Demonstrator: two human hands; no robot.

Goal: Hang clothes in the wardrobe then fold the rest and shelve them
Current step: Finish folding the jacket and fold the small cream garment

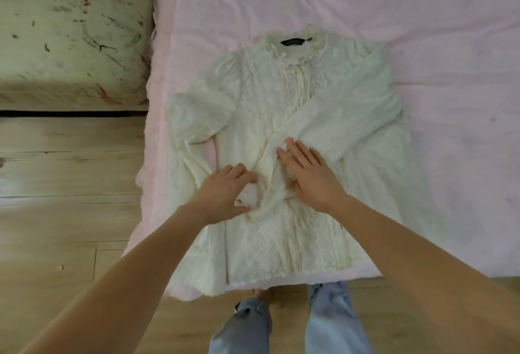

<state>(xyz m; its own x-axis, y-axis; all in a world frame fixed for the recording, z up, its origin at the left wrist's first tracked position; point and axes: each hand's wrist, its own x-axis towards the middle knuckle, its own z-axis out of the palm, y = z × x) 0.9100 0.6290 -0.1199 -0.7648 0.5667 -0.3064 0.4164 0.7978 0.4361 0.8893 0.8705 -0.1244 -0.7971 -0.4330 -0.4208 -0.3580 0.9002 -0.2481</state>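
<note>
A cream lace blouse (270, 94) lies face up on the pink bed sheet (365, 2), collar at the far end with a black label showing. Its right sleeve is folded diagonally across the chest. My right hand (306, 176) lies flat on that sleeve with straight fingers. My left hand (225, 193) sits just left of it at the sleeve's cuff, fingers and thumb curled and pinching the white cuff fabric. The blouse's left sleeve hangs down along the left side of the bed.
A second mattress with a pale green floral cover (70, 30) stands at the upper left. Wooden floor (62, 184) runs along the left and below the bed edge. My legs in light blue jeans (287, 322) stand at the foot of the bed.
</note>
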